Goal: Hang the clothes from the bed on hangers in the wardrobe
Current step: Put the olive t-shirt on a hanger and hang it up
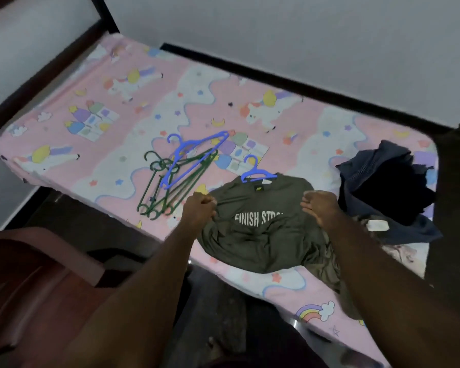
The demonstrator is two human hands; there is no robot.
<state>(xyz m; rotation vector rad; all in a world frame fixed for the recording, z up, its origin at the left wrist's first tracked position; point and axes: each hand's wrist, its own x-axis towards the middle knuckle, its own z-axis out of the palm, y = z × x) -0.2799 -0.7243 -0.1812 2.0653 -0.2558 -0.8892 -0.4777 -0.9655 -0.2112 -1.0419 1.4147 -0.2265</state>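
I held the olive shirt [263,243] with curled fingers [209,201] of my left hand [201,208] and right hand [322,208], the blue hanger [255,172] lying just beyond them.

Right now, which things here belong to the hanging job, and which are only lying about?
Belong to the job: olive T-shirt, gripped by the left hand and right hand; blue hanger at its collar; spare hangers; dark clothes pile; bed.

Only lying about: brown chair beside the bed.

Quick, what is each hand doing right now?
Left hand: closed, gripping the olive T-shirt at one shoulder.
Right hand: closed, gripping the same shirt at the other shoulder.
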